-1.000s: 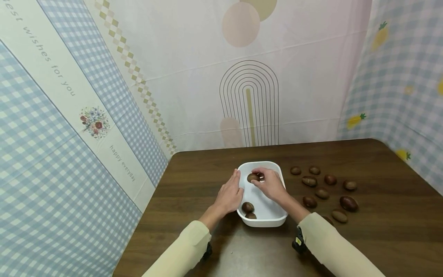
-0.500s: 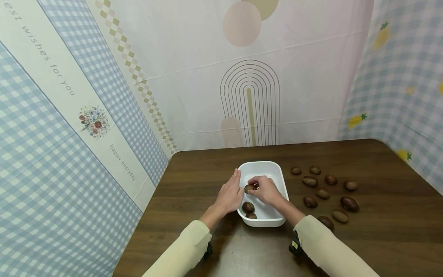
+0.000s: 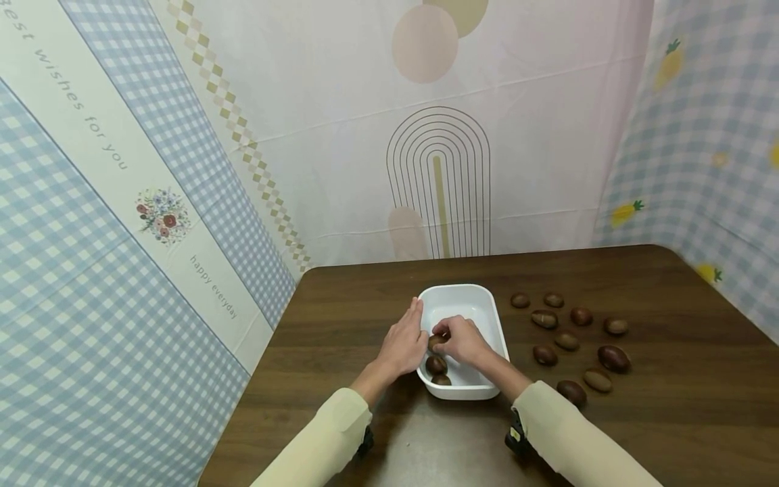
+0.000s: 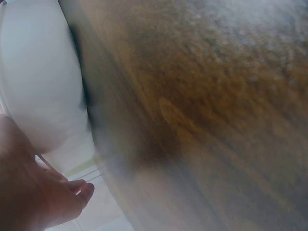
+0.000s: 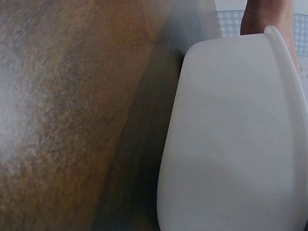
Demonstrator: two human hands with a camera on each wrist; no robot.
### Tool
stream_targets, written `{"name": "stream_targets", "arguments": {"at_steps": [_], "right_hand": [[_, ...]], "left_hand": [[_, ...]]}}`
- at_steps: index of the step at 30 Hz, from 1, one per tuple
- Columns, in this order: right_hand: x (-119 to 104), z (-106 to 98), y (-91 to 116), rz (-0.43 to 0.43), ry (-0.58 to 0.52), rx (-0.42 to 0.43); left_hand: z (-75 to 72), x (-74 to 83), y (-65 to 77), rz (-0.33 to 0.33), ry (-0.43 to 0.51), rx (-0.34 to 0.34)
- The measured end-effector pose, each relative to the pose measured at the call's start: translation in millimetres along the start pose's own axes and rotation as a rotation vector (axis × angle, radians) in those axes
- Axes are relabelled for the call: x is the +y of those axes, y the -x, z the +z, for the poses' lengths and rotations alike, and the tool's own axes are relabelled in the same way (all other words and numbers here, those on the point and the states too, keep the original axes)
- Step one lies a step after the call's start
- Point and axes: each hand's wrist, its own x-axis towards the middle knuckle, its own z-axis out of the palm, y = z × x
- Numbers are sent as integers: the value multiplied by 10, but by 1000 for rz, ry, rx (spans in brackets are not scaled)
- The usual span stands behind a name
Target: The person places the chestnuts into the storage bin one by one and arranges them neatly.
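A white rectangular tub [image 3: 477, 376] stands on the brown wooden table. My right hand [image 3: 464, 341] reaches into it and pinches a brown oval, nut-like piece [image 3: 435, 343] between thumb and fingers, close to the left wall. Just nearer to me, two similar glossy brown pieces [image 3: 436, 365] lie in the near left corner. My left hand [image 3: 403, 343] rests along the tub's left side, fingers extended against the wall. In the right wrist view the tub's outer side [image 5: 231, 134] fills much of the picture; the held piece is hidden there.
Several more brown oval pieces [image 3: 567, 340] lie scattered on the table [image 3: 353, 297] right of the tub, one [image 3: 572, 392] near my right sleeve. Patterned cloth [image 3: 341, 169] hangs behind the table's back edge and along both sides.
My right hand has moved the held brown oval piece from the tub's far part towards me along the left wall, up to the two lying pieces. My left hand has stayed in place.
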Motion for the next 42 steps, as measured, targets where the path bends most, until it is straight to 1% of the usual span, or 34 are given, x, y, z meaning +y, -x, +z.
{"name": "stream_targets", "arguments": {"at_steps": [5, 8, 11, 13, 15, 18, 23, 27, 30, 35, 38, 42], "right_hand": [[-25, 27, 22, 15, -24, -4], [-47, 33, 41, 2, -31, -6], [-61, 32, 61, -6, -23, -12], [-73, 21, 76, 3, -21, -17], [-91, -1, 91, 5, -14, -7], [-125, -65, 101, -9, -12, 50], [-151, -243, 88, -73, -46, 206], [-118, -408, 99, -56, -88, 284], [-39, -514, 114, -13, -119, 309], [117, -640, 178, 25, -147, 343], [199, -712, 235, 51, -127, 364], [324, -809, 316, 60, -81, 396]], "left_hand": [[-2, -8, 29, 10, 10, 0], [-8, -13, 46, 16, 11, 1], [-19, -16, 63, 25, 8, 4], [-25, -18, 77, 30, 7, 5], [-26, -23, 83, 31, 9, 2], [-25, -35, 93, 36, 11, -3], [-19, -62, 112, 51, 15, 9], [-25, -75, 132, 45, 18, 2], [-29, -73, 140, 39, 24, -3], [-37, -71, 155, 25, 40, -12], [-39, -69, 156, 26, 39, -12], [-43, -59, 154, 30, 42, -11]]}}
